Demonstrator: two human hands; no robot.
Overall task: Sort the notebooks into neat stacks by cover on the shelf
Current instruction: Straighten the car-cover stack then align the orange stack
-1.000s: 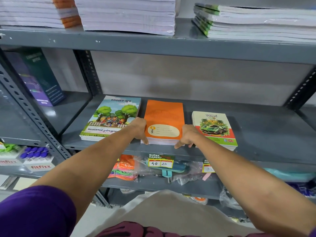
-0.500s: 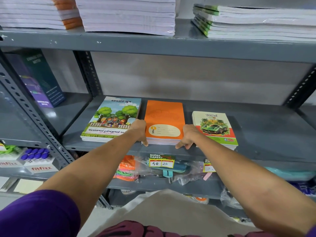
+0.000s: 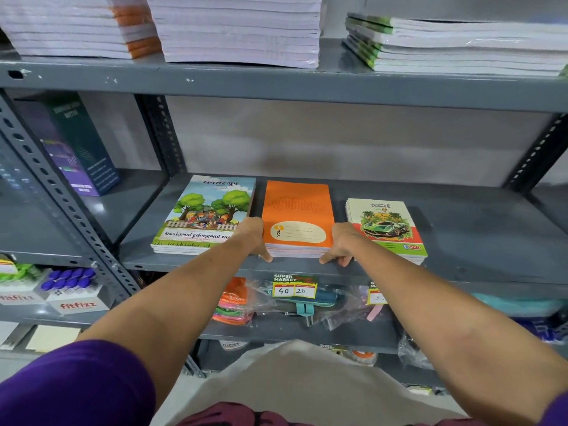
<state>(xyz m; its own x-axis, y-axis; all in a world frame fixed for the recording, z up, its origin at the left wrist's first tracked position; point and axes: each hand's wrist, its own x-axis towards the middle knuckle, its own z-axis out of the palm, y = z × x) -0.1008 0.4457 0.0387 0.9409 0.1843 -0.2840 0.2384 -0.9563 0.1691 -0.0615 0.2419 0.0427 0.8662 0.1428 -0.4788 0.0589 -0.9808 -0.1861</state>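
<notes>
Three low notebook stacks lie side by side on the grey middle shelf (image 3: 479, 241). The left stack (image 3: 203, 210) has a tree-and-children cover, the centre stack (image 3: 296, 207) is plain orange, and the right stack (image 3: 384, 222) shows a green car. My left hand (image 3: 253, 238) presses against the orange stack's left front corner. My right hand (image 3: 341, 244) presses against its right front corner, fingers curled down onto the shelf edge. Both hands bracket the orange stack between them.
The upper shelf carries thick notebook piles (image 3: 233, 29). A dark box (image 3: 76, 142) stands in the left bay. Below hang bagged goods with price tags (image 3: 293, 287). Fitfizz packs (image 3: 70, 290) sit at lower left. Slotted uprights (image 3: 61, 198) frame the bay.
Both hands stay clamped on the orange stack's front corners. The stack looks squared up, and the view has shifted only slightly.
</notes>
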